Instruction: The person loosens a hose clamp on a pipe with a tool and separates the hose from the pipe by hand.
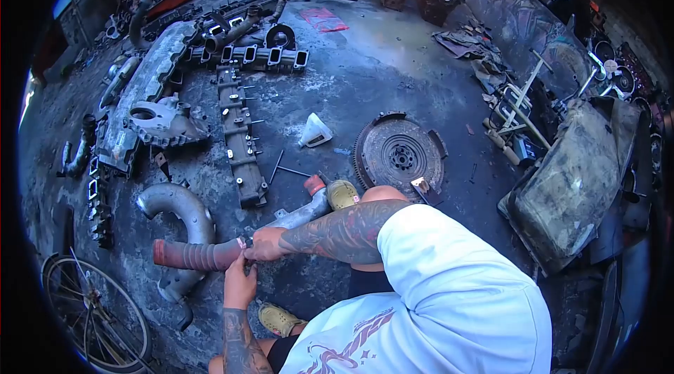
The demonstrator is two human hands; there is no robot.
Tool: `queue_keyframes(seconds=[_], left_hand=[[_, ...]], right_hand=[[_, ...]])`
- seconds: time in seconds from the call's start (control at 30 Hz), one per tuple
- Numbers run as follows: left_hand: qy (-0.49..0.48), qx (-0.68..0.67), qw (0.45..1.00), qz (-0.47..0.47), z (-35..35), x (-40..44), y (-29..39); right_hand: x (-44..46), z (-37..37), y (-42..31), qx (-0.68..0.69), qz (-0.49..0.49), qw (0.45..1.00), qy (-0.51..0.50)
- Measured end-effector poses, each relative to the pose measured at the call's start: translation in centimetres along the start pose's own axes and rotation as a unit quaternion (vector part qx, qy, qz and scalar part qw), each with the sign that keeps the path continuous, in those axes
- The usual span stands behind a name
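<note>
A red ribbed hose (193,255) lies low in front of me, joined at its right end to a grey metal pipe (298,215) with a red sleeve (314,184) at its far end. At that joint my right hand (267,243) is closed, with the fingers bent. My left hand (241,283) reaches up from below, its fingertips pinched together against the same spot. A small shiny bit shows by the fingertips, too small to name. Beneath the hose rests a curved metal pipe (193,212) on the dark floor.
A flywheel (400,155), a white funnel-shaped piece (315,131) and a T-handled tool (286,169) lie ahead. Long metal engine parts (239,136) spread leftward. A bicycle wheel (95,312) stands lower left; a large dirty tank (572,181) sits right.
</note>
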State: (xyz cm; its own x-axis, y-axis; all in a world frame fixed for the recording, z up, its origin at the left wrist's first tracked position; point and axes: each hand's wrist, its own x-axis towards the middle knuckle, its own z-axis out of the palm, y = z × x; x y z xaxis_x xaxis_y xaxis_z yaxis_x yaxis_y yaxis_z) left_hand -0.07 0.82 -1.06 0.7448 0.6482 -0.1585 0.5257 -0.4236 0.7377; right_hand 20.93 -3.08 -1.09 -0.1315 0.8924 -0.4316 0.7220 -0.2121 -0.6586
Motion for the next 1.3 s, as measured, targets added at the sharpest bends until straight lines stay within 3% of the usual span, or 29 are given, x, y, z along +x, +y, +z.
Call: queue_keyframes(seconds=[0.07,0.17,0.27,0.3,0.37,0.43,0.53,0.77,0.97,1.17,1.3], left_hand=[[-0.002,-0.014,1.000,0.002,0.1,0.0,0.2],[-0.004,-0.001,1.000,-0.004,0.5,0.1,-0.4],[-0.008,-0.001,1.000,-0.005,0.2,0.0,0.1],[-0.007,0.003,1.000,0.003,0.2,0.0,0.0],[-0.005,0.011,1.000,0.018,0.1,0.0,-0.3],[-0.003,0.006,1.000,0.005,0.0,-0.1,-0.2],[-0.001,0.007,1.000,0.008,0.1,-0.1,0.0],[-0.009,0.002,1.000,-0.014,-0.3,-0.2,0.7],[-0.007,0.014,1.000,-0.004,0.0,-0.1,0.0],[-0.010,0.020,1.000,-0.008,-0.3,-0.2,0.6],[-0.009,0.022,1.000,-0.007,-0.2,-0.2,0.3]], right_hand=[[3.1,1.9,2.4,0.018,-0.024,0.999,-0.024],[5.5,3.8,4.1,0.016,0.010,1.000,-0.021],[4.6,2.6,3.1,0.084,0.041,0.992,-0.087],[4.4,2.6,3.4,0.010,-0.061,0.996,-0.057],[4.9,3.3,5.2,-0.137,-0.263,0.955,0.002],[6.9,5.8,7.4,-0.063,-0.226,0.972,0.011],[8.0,7.4,8.7,-0.021,-0.250,0.967,0.056],[3.6,2.9,4.4,-0.110,-0.222,0.969,0.010],[2.0,1.5,2.8,-0.083,-0.140,0.986,-0.023],[1.6,1.3,2.5,-0.118,-0.171,0.978,-0.014],[1.0,0.5,1.0,-0.044,-0.046,0.997,-0.041]])
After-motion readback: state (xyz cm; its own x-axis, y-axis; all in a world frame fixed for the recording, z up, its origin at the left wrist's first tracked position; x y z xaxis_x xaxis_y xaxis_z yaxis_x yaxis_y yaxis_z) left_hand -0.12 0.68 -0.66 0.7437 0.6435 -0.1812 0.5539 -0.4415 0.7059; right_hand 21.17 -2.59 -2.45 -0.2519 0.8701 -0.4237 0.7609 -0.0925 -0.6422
